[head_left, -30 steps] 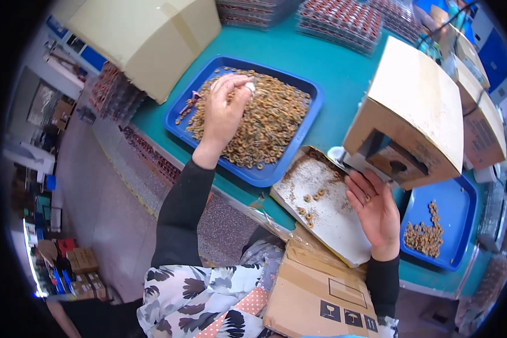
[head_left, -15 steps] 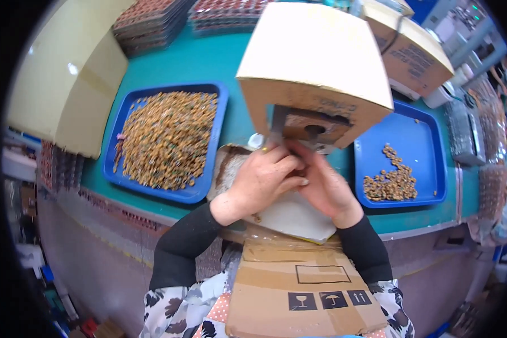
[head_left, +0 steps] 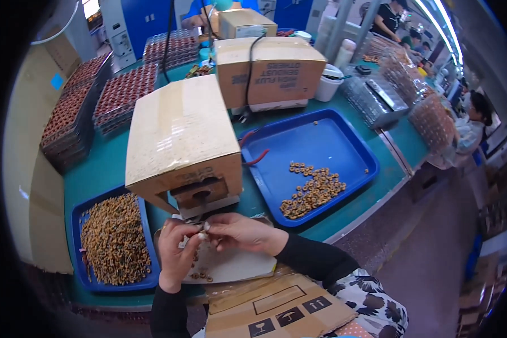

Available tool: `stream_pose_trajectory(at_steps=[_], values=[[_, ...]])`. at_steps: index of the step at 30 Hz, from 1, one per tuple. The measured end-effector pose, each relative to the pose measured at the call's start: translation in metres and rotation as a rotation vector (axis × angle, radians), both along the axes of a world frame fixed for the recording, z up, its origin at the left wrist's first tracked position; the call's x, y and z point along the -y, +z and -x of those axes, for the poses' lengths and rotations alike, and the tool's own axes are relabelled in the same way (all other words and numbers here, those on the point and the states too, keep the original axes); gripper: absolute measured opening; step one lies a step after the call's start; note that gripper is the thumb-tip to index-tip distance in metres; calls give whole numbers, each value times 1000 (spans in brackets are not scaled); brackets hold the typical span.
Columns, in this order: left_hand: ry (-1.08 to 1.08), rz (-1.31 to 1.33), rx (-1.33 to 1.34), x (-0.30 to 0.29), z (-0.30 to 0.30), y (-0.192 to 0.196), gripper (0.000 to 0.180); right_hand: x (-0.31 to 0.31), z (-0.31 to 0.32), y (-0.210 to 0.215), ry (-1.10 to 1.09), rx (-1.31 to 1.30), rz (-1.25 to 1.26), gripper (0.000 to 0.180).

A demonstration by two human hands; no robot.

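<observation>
Near the front edge of the green worktop [head_left: 377, 163], the left hand [head_left: 177, 248] and right hand [head_left: 239, 232] meet fingertip to fingertip, together pinching a small pale piece [head_left: 201, 235] over a white tray [head_left: 236, 265] just below the opening of a cardboard box [head_left: 180, 141]. Left of them sits a blue tray [head_left: 76, 236] heaped with brown rings [head_left: 114, 239]; to the right, a second blue tray [head_left: 321, 141] holds a smaller pile of rings [head_left: 312, 190].

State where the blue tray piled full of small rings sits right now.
In the head view, the full blue tray lies lower left on the green table, beside the left hand.
</observation>
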State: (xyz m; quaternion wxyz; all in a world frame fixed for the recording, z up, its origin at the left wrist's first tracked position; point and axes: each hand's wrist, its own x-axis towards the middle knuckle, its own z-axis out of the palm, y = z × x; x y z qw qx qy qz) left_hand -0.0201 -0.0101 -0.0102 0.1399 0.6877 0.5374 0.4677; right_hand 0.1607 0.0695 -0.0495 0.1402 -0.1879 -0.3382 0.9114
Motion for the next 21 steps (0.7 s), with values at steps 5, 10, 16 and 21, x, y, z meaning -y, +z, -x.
stream_pose_trajectory(at_steps=[5,10,16,21], values=[[29,82,179,1,-1,1,18,1,1,22,-111,12,-60,27],[98,57,14,-4,-11,13,14,-5,0,20,-276,34,-248,26],[104,24,-83,-13,-24,25,10,-5,-9,29,-434,99,-307,24],[58,24,65,-11,-27,25,12,-9,-12,34,-384,148,-234,20]])
